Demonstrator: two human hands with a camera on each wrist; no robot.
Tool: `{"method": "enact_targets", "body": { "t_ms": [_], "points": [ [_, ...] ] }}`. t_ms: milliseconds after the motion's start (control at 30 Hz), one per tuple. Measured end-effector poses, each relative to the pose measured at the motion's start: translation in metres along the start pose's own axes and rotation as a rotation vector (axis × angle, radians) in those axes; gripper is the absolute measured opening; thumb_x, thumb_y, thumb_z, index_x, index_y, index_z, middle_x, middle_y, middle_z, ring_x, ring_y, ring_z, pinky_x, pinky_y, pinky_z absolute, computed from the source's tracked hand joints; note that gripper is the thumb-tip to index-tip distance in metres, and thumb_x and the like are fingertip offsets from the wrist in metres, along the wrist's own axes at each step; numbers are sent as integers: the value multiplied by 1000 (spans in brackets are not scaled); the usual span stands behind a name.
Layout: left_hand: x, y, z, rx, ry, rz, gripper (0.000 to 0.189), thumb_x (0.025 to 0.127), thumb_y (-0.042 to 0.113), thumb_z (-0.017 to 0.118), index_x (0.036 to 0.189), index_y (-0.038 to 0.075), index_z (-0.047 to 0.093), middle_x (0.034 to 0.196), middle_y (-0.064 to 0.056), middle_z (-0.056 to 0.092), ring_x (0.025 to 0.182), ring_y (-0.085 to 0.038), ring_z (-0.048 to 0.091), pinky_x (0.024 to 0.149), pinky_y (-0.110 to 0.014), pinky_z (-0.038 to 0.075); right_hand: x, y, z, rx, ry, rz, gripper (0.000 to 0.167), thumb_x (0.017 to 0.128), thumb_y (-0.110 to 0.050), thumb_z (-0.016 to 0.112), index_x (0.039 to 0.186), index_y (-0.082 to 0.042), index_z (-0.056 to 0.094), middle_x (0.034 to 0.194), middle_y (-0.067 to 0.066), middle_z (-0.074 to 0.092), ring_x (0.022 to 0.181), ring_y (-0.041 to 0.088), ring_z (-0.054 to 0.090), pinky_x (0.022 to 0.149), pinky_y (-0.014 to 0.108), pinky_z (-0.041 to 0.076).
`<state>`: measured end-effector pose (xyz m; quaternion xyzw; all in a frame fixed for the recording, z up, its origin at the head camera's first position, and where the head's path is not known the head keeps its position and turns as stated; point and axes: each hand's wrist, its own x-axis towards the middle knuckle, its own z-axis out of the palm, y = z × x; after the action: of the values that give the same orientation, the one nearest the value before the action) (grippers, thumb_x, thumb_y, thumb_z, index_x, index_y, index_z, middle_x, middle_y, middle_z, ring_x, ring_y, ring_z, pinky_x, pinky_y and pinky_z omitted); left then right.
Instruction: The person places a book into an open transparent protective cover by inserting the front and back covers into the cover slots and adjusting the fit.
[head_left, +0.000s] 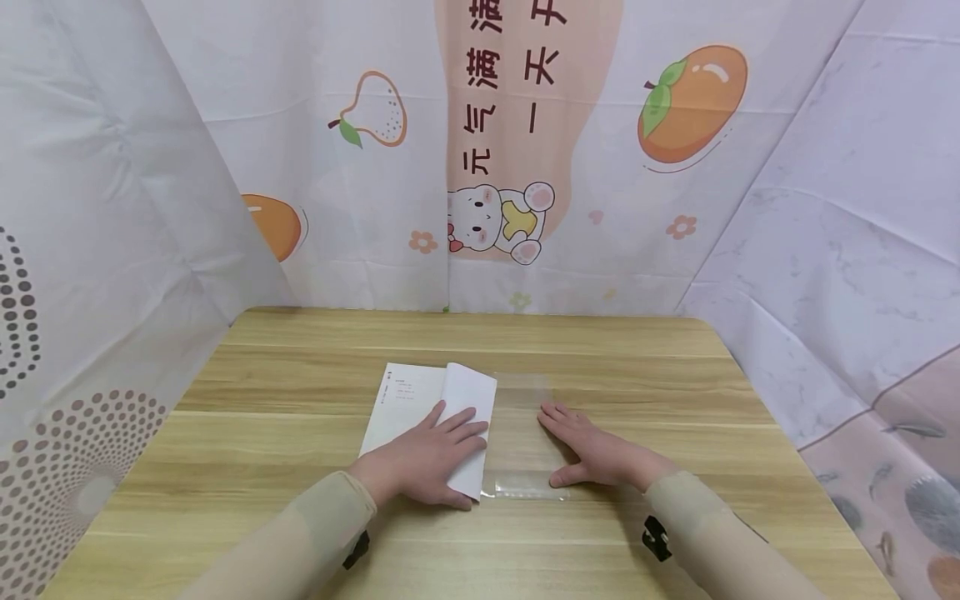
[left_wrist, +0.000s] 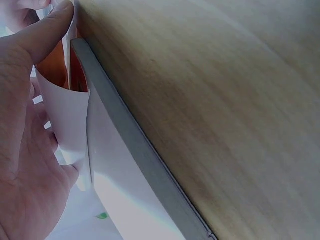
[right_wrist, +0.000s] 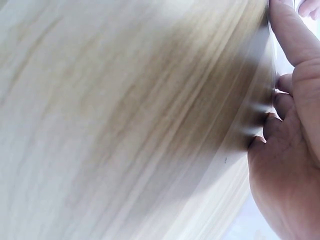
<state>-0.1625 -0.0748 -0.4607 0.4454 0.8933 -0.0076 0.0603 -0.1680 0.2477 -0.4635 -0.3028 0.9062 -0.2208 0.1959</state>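
Note:
A book (head_left: pixel 408 412) with a white printed page showing lies open on the table, and a blank white leaf (head_left: pixel 469 393) curves up along its right part. My left hand (head_left: pixel 431 460) rests across that leaf with fingers spread. In the left wrist view, the book's thick edge (left_wrist: pixel 132 142) shows beside the hand, with orange inside the bent leaf. A clear plastic sheet (head_left: pixel 519 446) extends from the book's right side. On its right edge lies my right hand (head_left: pixel 596 450), palm down, fingers extended. The right wrist view shows those fingertips touching down at the tabletop.
The wood-grain table (head_left: pixel 262 425) stretches around the book on all sides. Behind it hangs a white printed curtain (head_left: pixel 360 233) with fruit drawings, and more cloth hangs at left and right. A dark wrist device (head_left: pixel 656 537) sits under the right sleeve.

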Motion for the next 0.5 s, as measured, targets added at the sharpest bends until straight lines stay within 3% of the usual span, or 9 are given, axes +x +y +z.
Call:
{"method": "enact_targets", "body": {
  "t_ms": [500],
  "points": [
    [5, 0, -4, -9, -24, -7, 80, 86, 70, 66, 146, 21, 48, 165, 0, 34, 156, -23, 22, 123, -61, 17, -1, 0, 1, 2, 7, 9, 97, 93, -44, 74, 162, 0, 21, 169, 22, 11, 154, 48, 8, 121, 66, 14]
  ]
}}
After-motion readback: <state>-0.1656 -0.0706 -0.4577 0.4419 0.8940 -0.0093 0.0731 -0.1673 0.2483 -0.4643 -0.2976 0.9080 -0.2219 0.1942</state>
